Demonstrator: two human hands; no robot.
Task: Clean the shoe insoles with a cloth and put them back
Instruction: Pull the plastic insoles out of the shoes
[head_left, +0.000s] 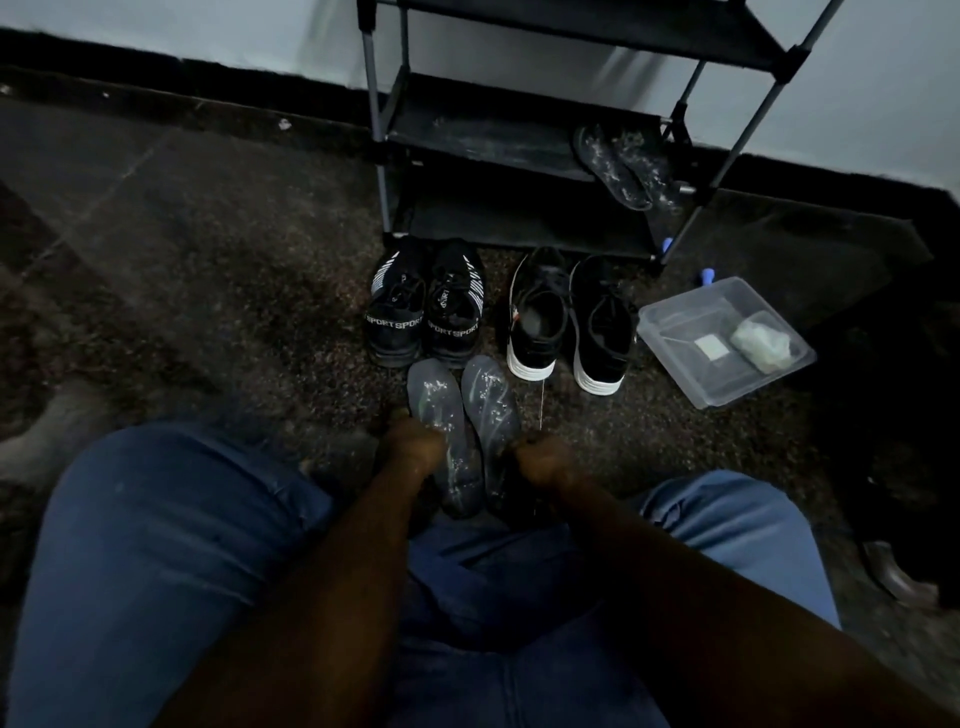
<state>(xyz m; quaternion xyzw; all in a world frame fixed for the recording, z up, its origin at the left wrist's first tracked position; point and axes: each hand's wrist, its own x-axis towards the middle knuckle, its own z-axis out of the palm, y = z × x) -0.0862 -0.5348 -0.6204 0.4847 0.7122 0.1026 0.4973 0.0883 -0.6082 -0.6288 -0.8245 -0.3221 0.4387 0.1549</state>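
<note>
**Holding two smeared insoles by their edges, with the cloth lying out of reach**

The person is crouching over the floor (218, 270), and both hands are meeting the insoles at the lower middle of the frame. The left hand (413, 447) is curling its fingers round the outer edge of the left insole (441, 415). The right hand (545, 460) is doing the same at the rim of the right insole (491, 405), though its fingertips are hiding in shadow, so the pinch is my reading of it.

The cloth (761, 340), pale green and crumpled, is sitting in a clear plastic tub (675, 374) at the right of the frame, well apart from both hands. To wipe well, one hand should be freeing itself to fetch it while the other is pressing an insole flat against a thigh or the floor. Thin grey insoles like these are likely bending under a stroke.

Whitish streaks are glinting along both insoles. Just above them, the knit SPORT sneakers (423, 306) are standing side by side, waiting for their linings. The black shoes with white soles (569, 322) are standing beside them. Another dusty pair of insoles (623, 166) is resting on the tube-framed shoe rack (519, 130).
</note>
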